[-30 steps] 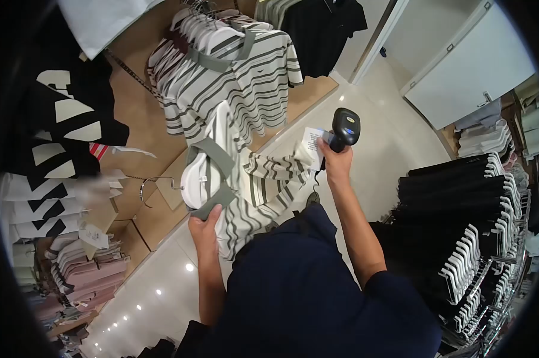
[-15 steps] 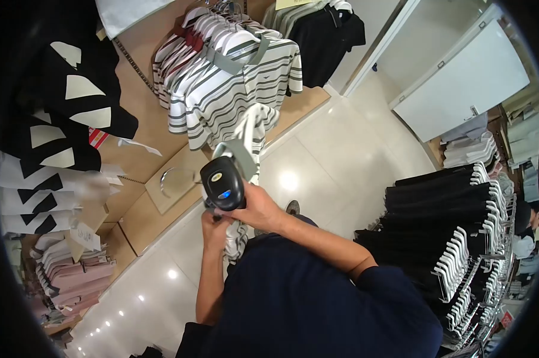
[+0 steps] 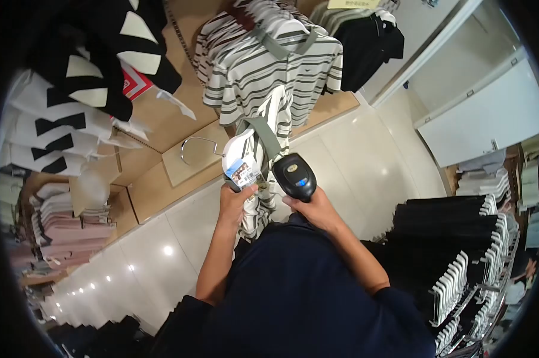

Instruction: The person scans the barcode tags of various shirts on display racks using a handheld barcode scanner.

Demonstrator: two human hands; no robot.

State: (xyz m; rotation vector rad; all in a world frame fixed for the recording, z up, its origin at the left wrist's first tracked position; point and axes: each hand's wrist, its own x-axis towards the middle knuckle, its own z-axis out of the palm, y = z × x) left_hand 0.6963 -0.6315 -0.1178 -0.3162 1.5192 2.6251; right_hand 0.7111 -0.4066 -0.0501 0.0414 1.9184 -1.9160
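A striped polo shirt [image 3: 272, 128] with a grey-green collar hangs on a white hanger [image 3: 236, 147] whose metal hook points left. My left hand [image 3: 235, 201] is closed on the edge of a price tag [image 3: 244, 173] that lies over the shirt's neck, its barcode facing up. Part of the shirt may be in that grip too; I cannot tell. In my right hand [image 3: 315, 206] is a black barcode scanner [image 3: 294, 177] with a lit blue spot, held just right of the collar and apart from the tag.
More striped polo shirts [image 3: 281, 56] hang on a rail ahead, beside black shirts [image 3: 372, 51]. Black garments on white hangers [image 3: 450, 289] fill a rack at right. Pink garments [image 3: 78, 230] hang at left, near a low wooden ledge [image 3: 189, 173].
The scanner has moved right, off the shirt's neck, uncovering the tag and hanger. My hands are now farther apart. The whole view has shifted.
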